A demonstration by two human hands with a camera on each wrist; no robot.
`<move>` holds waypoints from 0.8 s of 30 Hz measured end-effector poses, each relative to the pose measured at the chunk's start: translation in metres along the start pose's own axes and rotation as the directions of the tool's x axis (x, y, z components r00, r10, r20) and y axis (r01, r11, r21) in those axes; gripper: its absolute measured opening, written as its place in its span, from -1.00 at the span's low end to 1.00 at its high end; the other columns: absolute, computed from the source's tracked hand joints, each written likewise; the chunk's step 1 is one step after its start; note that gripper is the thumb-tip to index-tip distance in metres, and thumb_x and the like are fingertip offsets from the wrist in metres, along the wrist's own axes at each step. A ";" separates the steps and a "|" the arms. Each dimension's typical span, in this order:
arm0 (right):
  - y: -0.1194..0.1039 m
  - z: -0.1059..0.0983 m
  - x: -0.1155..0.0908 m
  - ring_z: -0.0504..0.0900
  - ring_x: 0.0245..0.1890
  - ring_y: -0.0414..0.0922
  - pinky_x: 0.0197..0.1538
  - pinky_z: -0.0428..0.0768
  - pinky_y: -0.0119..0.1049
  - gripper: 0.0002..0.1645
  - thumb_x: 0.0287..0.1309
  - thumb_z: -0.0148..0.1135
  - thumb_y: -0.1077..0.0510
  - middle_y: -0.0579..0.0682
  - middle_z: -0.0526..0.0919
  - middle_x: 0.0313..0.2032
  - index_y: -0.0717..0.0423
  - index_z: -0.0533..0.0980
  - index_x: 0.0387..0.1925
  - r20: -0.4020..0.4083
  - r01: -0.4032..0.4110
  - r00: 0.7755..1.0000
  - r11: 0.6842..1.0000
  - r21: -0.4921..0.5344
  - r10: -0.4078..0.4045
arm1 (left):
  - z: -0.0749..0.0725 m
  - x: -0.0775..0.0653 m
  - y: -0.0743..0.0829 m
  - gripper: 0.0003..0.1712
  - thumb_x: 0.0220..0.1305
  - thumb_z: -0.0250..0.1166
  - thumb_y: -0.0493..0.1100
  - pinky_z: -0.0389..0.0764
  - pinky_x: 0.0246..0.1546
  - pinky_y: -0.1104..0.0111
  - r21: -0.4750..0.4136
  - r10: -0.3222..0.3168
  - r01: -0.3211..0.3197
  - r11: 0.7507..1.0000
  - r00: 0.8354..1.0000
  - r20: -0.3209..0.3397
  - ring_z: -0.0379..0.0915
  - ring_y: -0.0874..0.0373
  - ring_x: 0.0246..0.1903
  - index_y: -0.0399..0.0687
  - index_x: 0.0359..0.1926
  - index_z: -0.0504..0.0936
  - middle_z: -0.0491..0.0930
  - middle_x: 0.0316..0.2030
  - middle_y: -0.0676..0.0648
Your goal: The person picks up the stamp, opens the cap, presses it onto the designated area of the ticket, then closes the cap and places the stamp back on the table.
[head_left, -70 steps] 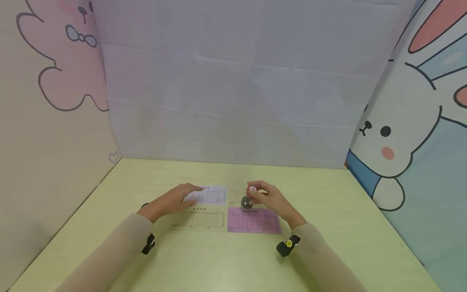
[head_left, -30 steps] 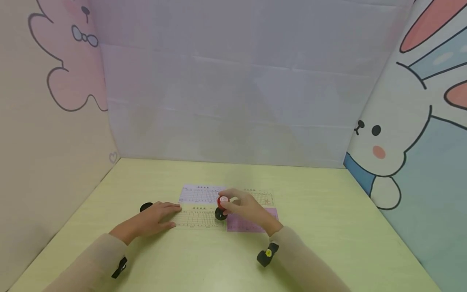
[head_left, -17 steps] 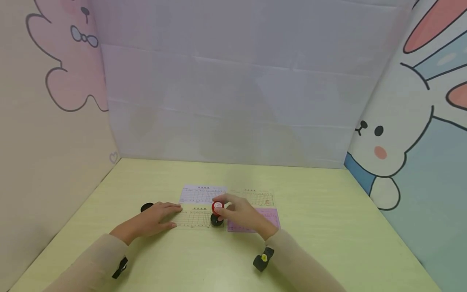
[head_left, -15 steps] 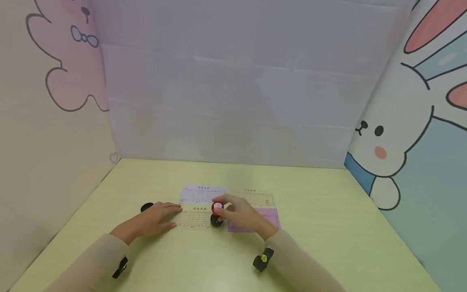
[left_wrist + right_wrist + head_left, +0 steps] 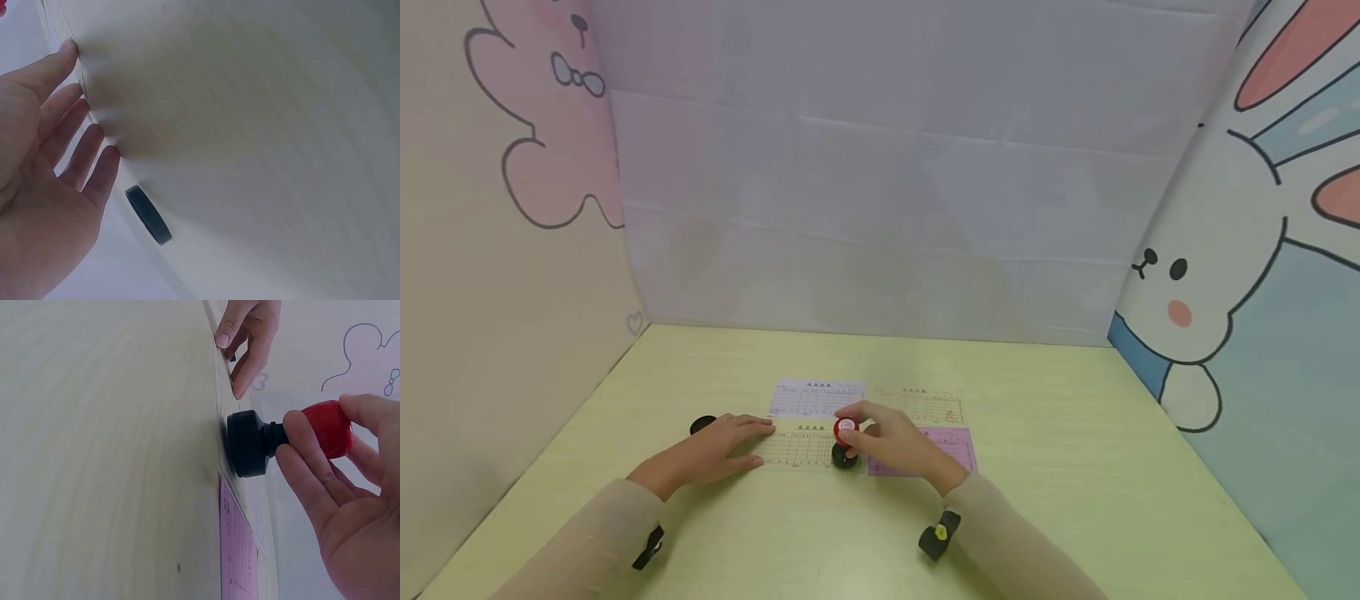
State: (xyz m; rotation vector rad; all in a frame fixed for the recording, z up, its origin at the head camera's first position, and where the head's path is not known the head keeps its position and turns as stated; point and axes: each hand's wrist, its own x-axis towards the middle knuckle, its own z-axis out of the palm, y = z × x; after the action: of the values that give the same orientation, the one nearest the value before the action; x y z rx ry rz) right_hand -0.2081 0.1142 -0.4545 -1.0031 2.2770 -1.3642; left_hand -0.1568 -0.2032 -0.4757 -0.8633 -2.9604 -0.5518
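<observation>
My right hand [image 5: 898, 442] grips the red knob of a hand stamp [image 5: 328, 428]. The stamp's round black base stands at the lower right part of the front-left yellowish form [image 5: 801, 450], right at the paper in the right wrist view. My left hand [image 5: 711, 454] lies at that form's left edge, fingers extended and fingertips touching the paper and table. Behind it is a white form [image 5: 812, 400]. A pink form [image 5: 951, 450] is partly covered by the right hand, and a pale yellow form [image 5: 936, 407] bearing a red mark lies behind the pink one.
A round black cap [image 5: 149, 215] lies on the table [image 5: 820, 542] just beyond the left hand. A pale cloth wall [image 5: 880, 208] closes off the back, and printed side panels [image 5: 1262, 375] flank the table.
The stamp went from the back-right form to the front-left form, then slightly toward me and down. My left hand shifted from the white form to the front-left form's edge, revealing the black cap.
</observation>
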 end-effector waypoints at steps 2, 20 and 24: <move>0.000 0.001 0.000 0.73 -0.26 -0.19 -0.15 0.64 -0.32 -0.55 0.42 0.21 0.01 -0.07 0.59 -0.07 0.09 0.52 0.24 -0.001 -0.001 1.000 1.000 -0.011 0.001 | 0.000 0.000 0.000 -0.41 0.38 0.32 -0.06 0.38 0.18 -0.19 -0.005 -0.001 0.001 1.000 1.000 0.000 0.37 -0.31 0.22 -0.32 0.29 0.49 0.48 0.25 -0.30; 0.006 0.004 -0.001 0.72 -0.28 -0.18 -0.25 0.63 -0.34 -0.58 0.42 0.21 0.05 -0.09 0.59 -0.10 0.16 0.52 0.20 0.015 0.032 0.999 0.999 -0.027 -0.032 | 0.000 0.000 0.001 -0.40 0.38 0.32 -0.05 0.35 0.19 -0.22 -0.032 0.000 0.000 0.999 1.000 0.004 0.35 -0.33 0.23 -0.33 0.30 0.48 0.47 0.25 -0.31; 0.006 0.004 -0.001 0.72 -0.29 -0.17 -0.30 0.64 -0.34 -0.58 0.42 0.21 0.06 -0.09 0.60 -0.11 0.19 0.51 0.19 0.018 0.036 0.999 0.999 -0.016 -0.035 | 0.001 0.000 -0.001 -0.40 0.39 0.31 -0.05 0.35 0.18 -0.22 -0.031 0.003 -0.003 1.000 1.000 0.002 0.35 -0.33 0.23 -0.33 0.30 0.48 0.46 0.26 -0.31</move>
State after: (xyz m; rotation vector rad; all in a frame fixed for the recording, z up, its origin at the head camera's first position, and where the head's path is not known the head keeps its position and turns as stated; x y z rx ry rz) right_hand -0.2078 0.1140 -0.4622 -1.0614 2.2718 -1.3476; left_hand -0.1568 -0.2033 -0.4770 -0.8714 -2.9593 -0.5987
